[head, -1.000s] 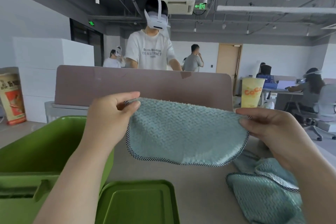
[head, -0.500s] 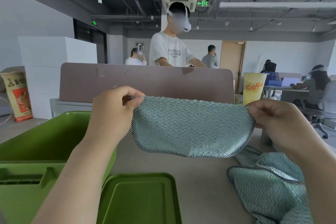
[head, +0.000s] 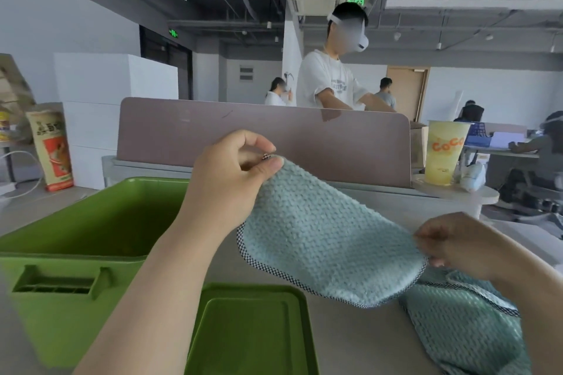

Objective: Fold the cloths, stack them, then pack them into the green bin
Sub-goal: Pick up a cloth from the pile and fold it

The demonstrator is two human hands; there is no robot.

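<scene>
Left hand (head: 231,173): raised above the table (head: 350,350), thumb and forefinger pinched on the upper corner of the held cloth (head: 323,240), a scrap of checked trim showing between the fingertips. Right hand (head: 457,246): lower and further right, fingers curled, pinching the opposite corner of the same cloth.

Held cloth:
- Suspended in the air between both hands, sloping down from upper left to lower right, clear of the table.
- Light teal, nubby waffle texture.
- Dark-and-white checked trim along the rounded lower edge; no trim along the upper edge between the two hands.
- Lowest part hanging just past the far right corner of the bin lid (head: 249,335).

Second teal cloth (head: 466,332): same weave and trim, lying rumpled on the table at lower right, below the right wrist.

Containers:
- Green bin (head: 61,298): on the table at left, open at the top, moulded handle recess in the near wall. Interior partly hidden by the left forearm; visible part showing green walls only.
- Bin lid: flat on the table just beside the bin.
- Clear plastic cup (head: 444,152): on a round ledge beyond the grey-pink divider panel (head: 274,131), orange "CoCo" lettering, pale yellow drink inside.
</scene>
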